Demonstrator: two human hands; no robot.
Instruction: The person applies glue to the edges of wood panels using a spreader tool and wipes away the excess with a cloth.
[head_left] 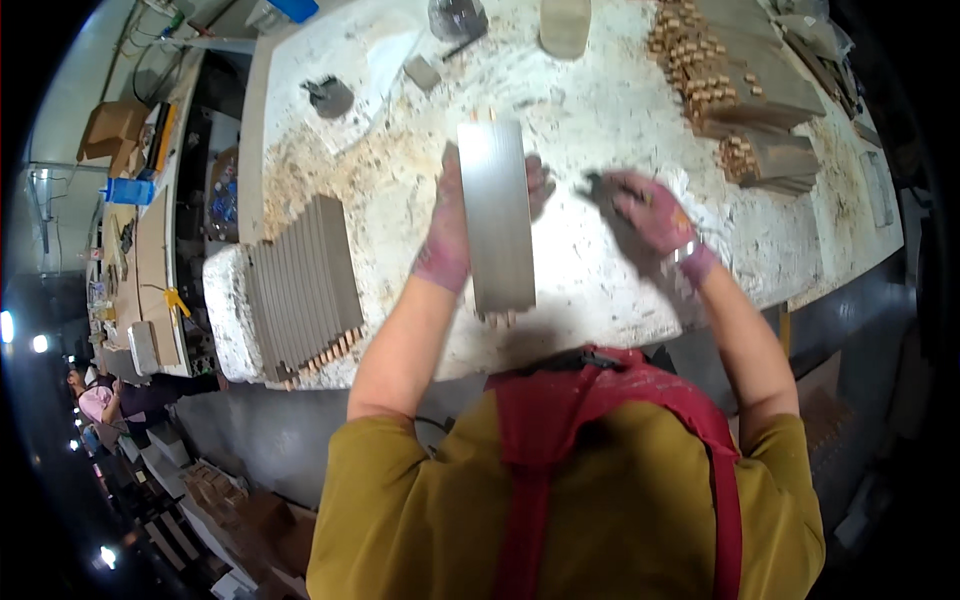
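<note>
My left hand (450,245), in a pink-stained glove, grips a flat grey-brown board (497,220) from beneath. Its fingers show past the board's right edge. Short wooden dowels (500,319) stick out of the board's near end, and others at its far end. To the right, my right hand (655,215) is closed around a small dark thing (600,188), too blurred to name. That hand is apart from the board, above the white work table (580,270).
A row of similar boards (305,280) leans against a white block (228,312) at the left. More doweled boards (770,160) are piled at the far right. Two jars (565,28) and a small dark-topped pot (330,98) stand toward the back. Another person (105,400) is far left.
</note>
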